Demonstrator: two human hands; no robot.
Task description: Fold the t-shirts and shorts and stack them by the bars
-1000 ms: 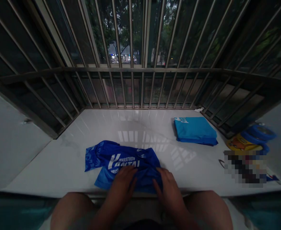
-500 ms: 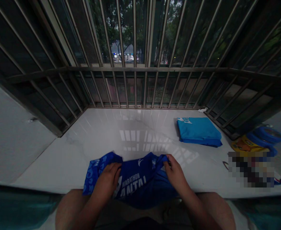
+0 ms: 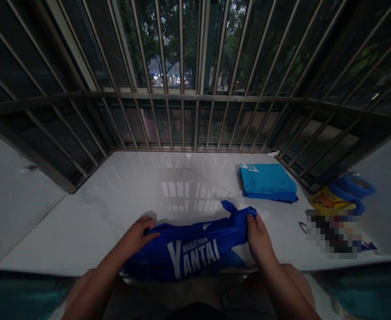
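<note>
A dark blue T-shirt [image 3: 195, 249] with white "MARATHON YANTAI" lettering is stretched between my hands at the front edge of the white ledge [image 3: 129, 186]. My left hand [image 3: 142, 233] grips its upper left part, fingers closed on the cloth. At the other end, my right hand [image 3: 257, 229] pinches a bunched part of the shirt, with a corner of cloth sticking up beside it. The shirt's lower part hangs over the ledge edge toward my lap. To the right, farther back, lies a folded stack of light blue and darker blue cloth [image 3: 269, 180].
Metal window bars [image 3: 195, 95] close off the back and both sides. At the right stand a blue and yellow container [image 3: 335, 200] and a blurred-out item [image 3: 333, 233]. A small white scrap [image 3: 273, 154] lies in the back right corner.
My hands have moved apart, the left outward to the left and the right farther right. The shirt is pulled wider, and its lettering now shows fully. The view has shifted slightly right.
</note>
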